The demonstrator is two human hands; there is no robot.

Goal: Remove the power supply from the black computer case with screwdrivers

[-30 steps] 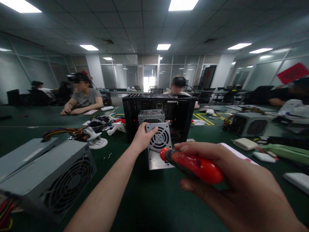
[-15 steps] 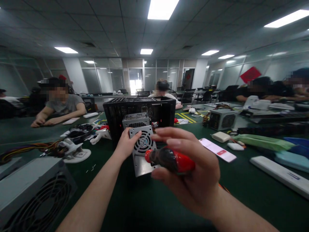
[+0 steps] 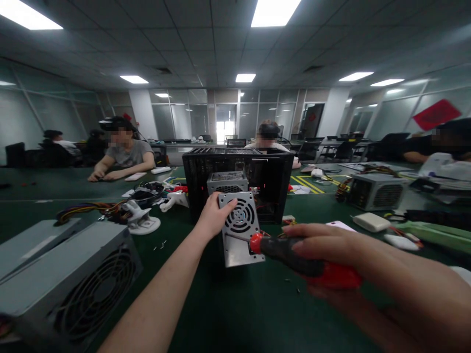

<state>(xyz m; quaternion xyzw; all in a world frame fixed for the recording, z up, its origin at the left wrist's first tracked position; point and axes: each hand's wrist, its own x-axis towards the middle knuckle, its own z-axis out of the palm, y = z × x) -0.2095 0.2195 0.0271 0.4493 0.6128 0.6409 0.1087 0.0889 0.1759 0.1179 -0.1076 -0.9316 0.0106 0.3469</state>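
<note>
The left grip (image 3: 212, 216) holds a silver, round-grilled metal box (image 3: 241, 223). The right grip (image 3: 362, 252) holds a red-black screwdriver (image 3: 281, 250).

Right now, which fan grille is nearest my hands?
The slotted grille on the silver panel in your left hand. The left grille and right grille are both farther.
</note>
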